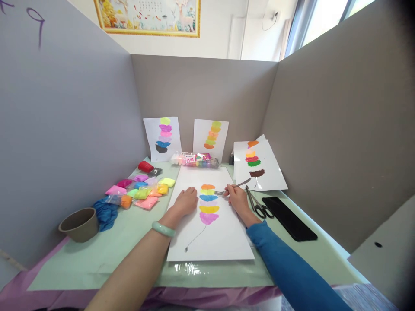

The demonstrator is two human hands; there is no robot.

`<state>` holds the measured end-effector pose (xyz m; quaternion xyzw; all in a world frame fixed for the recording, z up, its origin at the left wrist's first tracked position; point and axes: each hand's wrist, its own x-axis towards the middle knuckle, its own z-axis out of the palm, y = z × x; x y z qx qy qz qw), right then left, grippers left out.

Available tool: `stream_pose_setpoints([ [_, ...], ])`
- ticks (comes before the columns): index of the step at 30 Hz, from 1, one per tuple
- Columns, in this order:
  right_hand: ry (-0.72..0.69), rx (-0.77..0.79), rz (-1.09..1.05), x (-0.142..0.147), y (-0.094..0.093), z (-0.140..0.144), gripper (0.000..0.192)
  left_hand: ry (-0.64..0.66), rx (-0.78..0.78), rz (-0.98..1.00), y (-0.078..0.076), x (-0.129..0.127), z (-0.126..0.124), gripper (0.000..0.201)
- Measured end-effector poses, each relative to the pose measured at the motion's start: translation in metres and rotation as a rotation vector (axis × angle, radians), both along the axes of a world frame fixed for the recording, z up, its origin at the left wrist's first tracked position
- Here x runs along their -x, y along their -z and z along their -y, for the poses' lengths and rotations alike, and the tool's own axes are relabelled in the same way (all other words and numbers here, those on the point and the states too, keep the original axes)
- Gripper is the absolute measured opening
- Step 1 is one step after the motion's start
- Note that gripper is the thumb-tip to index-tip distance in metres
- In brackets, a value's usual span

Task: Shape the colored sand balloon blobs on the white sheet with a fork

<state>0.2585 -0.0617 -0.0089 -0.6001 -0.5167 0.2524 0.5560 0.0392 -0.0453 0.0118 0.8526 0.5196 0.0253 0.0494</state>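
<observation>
so the white sheet (214,233) lies flat on the pale green table cover (97,263), and everything else sits around that sheet. on its near half there's a thin dark line curling up to a stack of clay blobs (208,203): purple lowest, then yellow, blue, a pale green one, orange on top. five colours down, so i'd guess the stack is mostly built, going by the finished-looking samples further back.

left hand (186,201) lies palm-down on the sheet just left of the stack, fingers spread and holding nothing, jade-coloured bangle (163,229) on the wrist. right hand (236,198) is just right of the stack, fingers pinched round a metal fork (231,188), its tines touching the upper blobs.

right of the sheet: scissors (259,205) and a black flat case (288,218). left of it: a brown bowl (79,223), a blue cloth (105,211), a spread of clay bags (142,188).

behind the sheet: a long clay pack (194,160), then three sample sheets (162,138) propped against the grey divider (201,90).
</observation>
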Motion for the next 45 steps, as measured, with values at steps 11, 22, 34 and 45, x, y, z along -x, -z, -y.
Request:
stream_pose_setpoints([
  [11,0.014,0.001,0.015,0.0,-0.001,0.001,0.035,-0.017,0.001,-0.013,0.004,0.0,-0.003,0.038],
  [22,0.045,0.043,0.008,-0.001,0.002,-0.004,0.031,-0.007,0.003,-0.003,0.003,0.001,-0.002,0.038],
  [34,0.062,-0.021,-0.145,-0.008,0.011,-0.009,0.034,-0.011,-0.009,-0.008,0.002,0.0,-0.001,0.038],
  [45,0.065,0.049,-0.057,-0.005,0.005,-0.006,0.033,-0.015,-0.017,-0.017,0.003,0.0,-0.002,0.037],
])
